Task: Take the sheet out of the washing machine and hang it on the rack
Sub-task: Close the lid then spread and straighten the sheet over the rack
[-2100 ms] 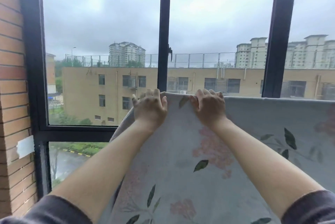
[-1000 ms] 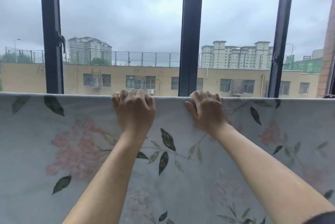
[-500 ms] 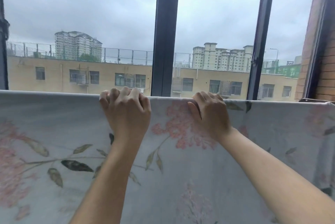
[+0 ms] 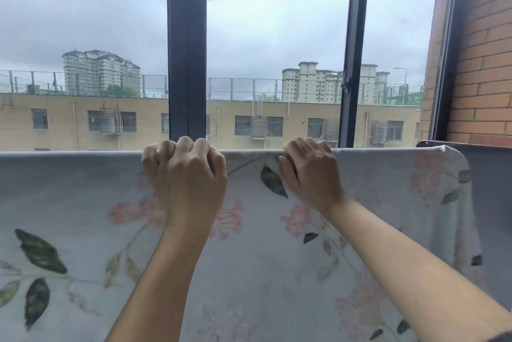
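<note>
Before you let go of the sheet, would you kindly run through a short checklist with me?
1. The sheet lies over the rack: ok, its top fold runs level.
2. The left hand grips the top fold: ok.
3. The right hand grips the top fold: ok.
4. The sheet's right edge stops short of the rack's end: ok.
5. The sheet's left edge is on the rack: cannot tell, out of view.
6. Equal drop behind: cannot tell, hidden.

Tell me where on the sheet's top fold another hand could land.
Long bare stretch from the picture's left edge to the left hand; another from the right hand to the rounded right corner of the floral sheet. Crowded: the short gap between the hands.
</note>
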